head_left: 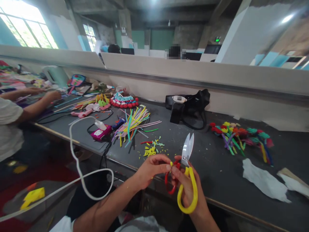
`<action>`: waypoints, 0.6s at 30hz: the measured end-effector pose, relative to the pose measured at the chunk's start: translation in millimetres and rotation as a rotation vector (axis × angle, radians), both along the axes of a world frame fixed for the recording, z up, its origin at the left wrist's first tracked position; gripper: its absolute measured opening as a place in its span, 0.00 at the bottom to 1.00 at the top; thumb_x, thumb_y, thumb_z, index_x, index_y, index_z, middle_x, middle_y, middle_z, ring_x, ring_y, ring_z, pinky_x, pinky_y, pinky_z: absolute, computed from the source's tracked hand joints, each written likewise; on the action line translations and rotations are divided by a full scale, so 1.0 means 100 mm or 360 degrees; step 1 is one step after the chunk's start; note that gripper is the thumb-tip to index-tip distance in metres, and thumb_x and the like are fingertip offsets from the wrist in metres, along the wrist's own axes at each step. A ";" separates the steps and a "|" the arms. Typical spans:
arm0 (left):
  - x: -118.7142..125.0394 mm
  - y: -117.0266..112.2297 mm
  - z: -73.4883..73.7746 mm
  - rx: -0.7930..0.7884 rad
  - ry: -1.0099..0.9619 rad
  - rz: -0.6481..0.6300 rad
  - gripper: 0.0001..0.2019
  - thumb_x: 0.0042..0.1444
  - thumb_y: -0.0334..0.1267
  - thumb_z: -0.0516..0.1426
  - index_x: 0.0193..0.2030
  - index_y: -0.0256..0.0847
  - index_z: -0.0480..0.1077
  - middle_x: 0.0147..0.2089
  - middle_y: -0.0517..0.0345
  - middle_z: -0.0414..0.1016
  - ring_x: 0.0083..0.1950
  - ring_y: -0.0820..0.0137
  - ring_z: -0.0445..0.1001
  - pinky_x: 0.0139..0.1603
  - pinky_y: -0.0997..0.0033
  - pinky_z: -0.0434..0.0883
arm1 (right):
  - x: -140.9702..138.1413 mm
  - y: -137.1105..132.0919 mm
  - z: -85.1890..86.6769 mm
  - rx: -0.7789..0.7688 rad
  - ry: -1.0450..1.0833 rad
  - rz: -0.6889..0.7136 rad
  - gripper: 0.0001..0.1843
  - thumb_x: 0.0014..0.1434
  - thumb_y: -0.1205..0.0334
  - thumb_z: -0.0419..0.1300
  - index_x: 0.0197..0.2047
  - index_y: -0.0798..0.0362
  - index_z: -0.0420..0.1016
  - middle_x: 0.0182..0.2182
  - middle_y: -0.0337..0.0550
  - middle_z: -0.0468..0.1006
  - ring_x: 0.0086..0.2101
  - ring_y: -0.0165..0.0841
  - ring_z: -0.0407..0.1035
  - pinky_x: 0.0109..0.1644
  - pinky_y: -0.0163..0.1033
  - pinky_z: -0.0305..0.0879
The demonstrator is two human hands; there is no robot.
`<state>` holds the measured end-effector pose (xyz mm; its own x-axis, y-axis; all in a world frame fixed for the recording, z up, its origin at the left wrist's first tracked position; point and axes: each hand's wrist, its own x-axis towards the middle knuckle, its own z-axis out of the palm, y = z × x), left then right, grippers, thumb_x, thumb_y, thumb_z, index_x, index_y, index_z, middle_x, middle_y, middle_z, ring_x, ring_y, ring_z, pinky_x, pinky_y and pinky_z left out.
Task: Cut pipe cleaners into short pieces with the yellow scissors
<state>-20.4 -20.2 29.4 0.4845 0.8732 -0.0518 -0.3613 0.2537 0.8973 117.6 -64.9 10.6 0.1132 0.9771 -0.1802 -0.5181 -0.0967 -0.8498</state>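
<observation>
My right hand [190, 190] grips a pair of scissors [187, 151] with red and yellow handles, blades up and nearly closed. My left hand [152, 169] pinches a small yellow piece [171, 164] against my right fingers, just below the blades. Both hands hover over the near edge of the dark table [217, 174]. Yellow and green cuttings [152, 149] lie on the table just beyond my left hand.
A bundle of coloured pipe cleaners [134, 124] lies left of centre, a pink device [100, 132] with a white cable [79, 167] beside it. Coloured craft flowers [241, 137] lie right, a black bag [190, 106] behind, white scraps [263, 180] near right. Another person's arm [31, 108] reaches in at left.
</observation>
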 end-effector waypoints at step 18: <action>-0.11 -0.09 -0.03 0.0107 0.0558 0.0102 0.16 0.45 0.48 0.64 0.31 0.35 0.73 0.26 0.60 0.71 0.25 0.75 0.67 0.28 0.75 0.65 | -0.01 0.05 0.11 0.0440 -0.1555 -0.0200 0.18 0.55 0.53 0.61 0.48 0.52 0.69 0.32 0.40 0.80 0.33 0.34 0.75 0.40 0.38 0.70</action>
